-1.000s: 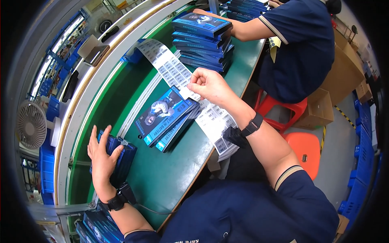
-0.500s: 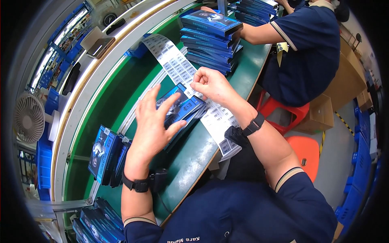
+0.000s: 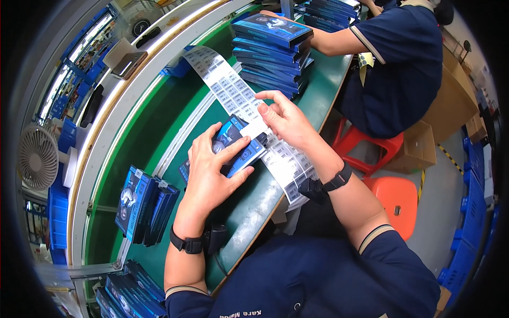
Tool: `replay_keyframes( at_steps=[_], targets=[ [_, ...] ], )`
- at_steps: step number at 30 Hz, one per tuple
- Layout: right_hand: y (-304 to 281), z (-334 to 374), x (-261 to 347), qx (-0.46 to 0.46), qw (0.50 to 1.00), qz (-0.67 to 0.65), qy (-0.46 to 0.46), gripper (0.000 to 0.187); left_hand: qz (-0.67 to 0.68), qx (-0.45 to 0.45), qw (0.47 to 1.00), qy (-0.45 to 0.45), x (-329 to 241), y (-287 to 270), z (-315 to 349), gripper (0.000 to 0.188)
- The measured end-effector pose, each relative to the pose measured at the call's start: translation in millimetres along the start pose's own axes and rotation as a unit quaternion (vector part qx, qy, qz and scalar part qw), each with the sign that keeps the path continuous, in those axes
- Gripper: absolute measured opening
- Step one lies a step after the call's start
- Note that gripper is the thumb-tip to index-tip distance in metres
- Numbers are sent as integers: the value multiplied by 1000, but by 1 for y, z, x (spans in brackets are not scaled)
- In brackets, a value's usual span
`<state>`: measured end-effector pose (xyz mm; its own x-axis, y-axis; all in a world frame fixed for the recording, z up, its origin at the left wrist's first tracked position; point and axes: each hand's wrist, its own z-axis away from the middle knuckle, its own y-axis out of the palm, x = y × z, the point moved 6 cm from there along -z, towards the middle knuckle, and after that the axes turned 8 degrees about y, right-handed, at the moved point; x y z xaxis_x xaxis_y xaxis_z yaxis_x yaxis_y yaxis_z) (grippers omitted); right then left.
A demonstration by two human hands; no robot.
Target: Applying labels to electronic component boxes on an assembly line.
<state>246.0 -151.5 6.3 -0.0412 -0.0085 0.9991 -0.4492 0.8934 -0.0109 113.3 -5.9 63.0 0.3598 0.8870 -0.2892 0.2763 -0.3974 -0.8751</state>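
A flat blue box (image 3: 251, 153) with printed pictures lies on the green table, on top of other boxes. My left hand (image 3: 207, 172) spans it, its thumb along the near edge and its other fingers toward the far side. The left index fingertip touches the edge of a blank-looking white label (image 3: 255, 127) at the right end of the box. Just beyond that label is my right hand (image 3: 289, 121), its thumb and index finger apart with nothing visible between them. Beneath runs a long strip of printed label sheets (image 3: 233, 90), crossing the table and hanging over its near edge.
A tall stack of blue boxes (image 3: 268, 53) stands at the far side, beside a co-worker (image 3: 397, 63) reaching past it. More boxes (image 3: 140, 204) stand upright at left. A white fan (image 3: 38, 159), red-orange stools (image 3: 395, 204) and cardboard cartons (image 3: 419, 148) surround the table.
My left hand has come down onto the box, having hovered above it with fingers spread. My right thumb and index finger have parted from a pinch, and the white label now shows on the box.
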Motion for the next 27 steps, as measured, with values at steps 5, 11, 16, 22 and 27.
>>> replay_keyframes(
  at_steps=[5, 11, 16, 22, 27],
  targets=[
    [20, 21, 9, 89, 993, -63, -39, 39, 22, -48, 998, 38, -18, -6, 10, 62],
    [50, 57, 33, 138, 916, -376, 10, 33, 52, -135, 986, 82, -37, -13, 24, 61],
    [76, 84, 13, 228, 819, -511, 126, 45, 50, -199, 969, 135, -57, -13, 31, 80],
    [63, 95, 25, 197, 910, -360, 52, 72, 115, -132, 983, 55, -68, -33, 25, 94],
    [36, 95, 23, 210, 951, -224, 43, 55, -29, -145, 989, 25, -60, -70, 33, 80]
  ],
)
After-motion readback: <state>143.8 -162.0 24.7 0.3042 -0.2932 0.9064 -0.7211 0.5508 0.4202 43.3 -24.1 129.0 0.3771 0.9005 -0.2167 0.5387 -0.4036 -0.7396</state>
